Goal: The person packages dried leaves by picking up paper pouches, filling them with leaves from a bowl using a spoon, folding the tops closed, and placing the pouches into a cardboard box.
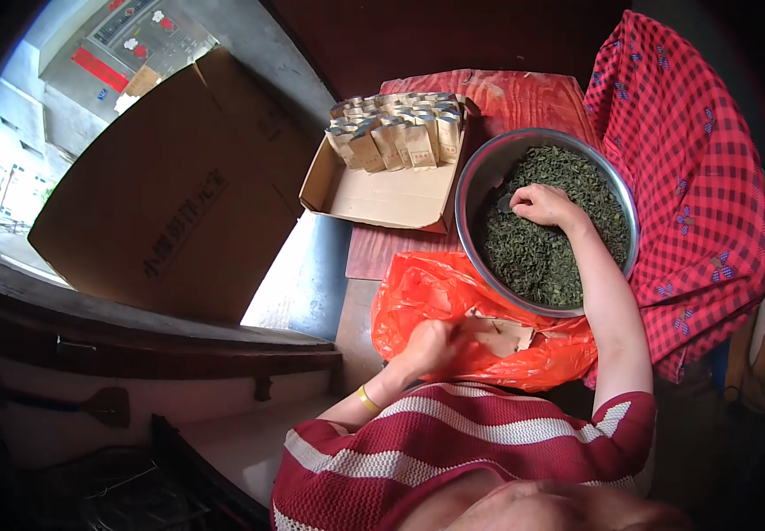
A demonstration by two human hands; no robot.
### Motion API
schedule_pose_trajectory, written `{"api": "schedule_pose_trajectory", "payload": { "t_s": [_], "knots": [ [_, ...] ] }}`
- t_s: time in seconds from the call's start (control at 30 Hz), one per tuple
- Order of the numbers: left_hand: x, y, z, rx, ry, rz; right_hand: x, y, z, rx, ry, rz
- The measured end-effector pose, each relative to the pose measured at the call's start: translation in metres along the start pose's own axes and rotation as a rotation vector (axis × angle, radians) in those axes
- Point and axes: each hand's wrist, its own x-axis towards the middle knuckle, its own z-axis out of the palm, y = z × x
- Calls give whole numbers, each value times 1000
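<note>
A wide metal basin [469, 245] holds dark green dried leaves [546, 265] that look like tea. My right hand [543, 205] is over the leaves with its fingers pinched on a small dark scoop-like tool [504, 203], partly hidden by them. At the near side, my left hand [435, 345] is curled closed at the opening of a red plastic bag [409, 292]. Its fingertips are blurred, and what they hold, if anything, cannot be made out. Flat paper packets [504, 338] lie inside the bag, beside this hand.
Beyond the bag, a shallow cardboard box [382, 196] holds several rows of small upright paper packets [391, 142]. It stands on a reddish wooden table [524, 97]. Red checked cloth [679, 203] hangs right of the basin. On the left leans a large cardboard sheet [170, 186].
</note>
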Motion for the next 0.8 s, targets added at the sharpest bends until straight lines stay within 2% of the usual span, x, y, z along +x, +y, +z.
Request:
{"api": "schedule_pose_trajectory", "payload": {
  "t_s": [0.03, 0.07, 0.1, 0.17, 0.2, 0.23, 0.3, 0.43, 0.5, 0.63, 0.7, 0.73, 0.8],
  "knots": [
    [-2, 31, -15, -58, -84, 7, 1, 0, 1, 9, 6, -2],
    [0, 25, -2, 15, -21, 151, 2, 1, 1, 5, 6, -5],
    [2, 29, -1, 19, -25, 151, 2, 2, 1, 1, 5, -7],
    [5, 38, -1, 525, 61, 429, 1, 2, 1, 0, 10, -4],
    [8, 40, 1, 542, 71, 502, 0, 1, 1, -5, 12, -2],
    [11, 41, 1, 539, 68, 502, 0, 0, 1, -4, 10, 1],
    [16, 43, -1, 171, -221, 294, -1, -1, 1, 6, 19, 15],
    [21, 35, 13, 350, -131, 212, 1, 2, 2, 6, 31, 21],
    [27, 22, 18, 710, 212, 533, 1, 2, 3, 3, 27, 25],
    [29, 11, 22, 660, 258, 597, 0, 2, 3, -1, 43, 15],
    [21, 22, 17, 755, -198, 259, -1, 1, 2, 1, 41, 32],
    [18, 18, 20, 751, -198, 258, 0, 1, 3, 2, 32, 43],
    [14, 5, 27, 913, -103, 458, 2, 1, 3, 1, 21, 50]
  ]
}}
